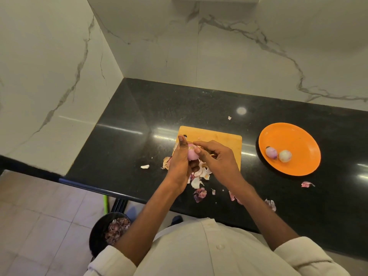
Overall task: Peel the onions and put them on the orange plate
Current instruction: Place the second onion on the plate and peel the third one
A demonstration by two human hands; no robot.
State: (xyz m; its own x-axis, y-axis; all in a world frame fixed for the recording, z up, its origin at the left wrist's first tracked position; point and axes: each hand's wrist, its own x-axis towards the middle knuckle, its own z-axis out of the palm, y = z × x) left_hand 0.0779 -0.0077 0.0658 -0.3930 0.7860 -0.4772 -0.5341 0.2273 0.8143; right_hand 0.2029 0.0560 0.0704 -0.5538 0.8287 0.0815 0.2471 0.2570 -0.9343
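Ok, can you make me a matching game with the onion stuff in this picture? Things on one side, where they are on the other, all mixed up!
Things:
1. Two peeled onions
2. Onion being peeled
3. Wooden cutting board
4. Black bin

Places:
A. On the floor, with peels inside
B. On the orange plate
C. On the black counter, behind the hands
D. Held in the left hand, with the right hand picking at it

Pairs: 1-B, 2-D, 3-C, 4-A
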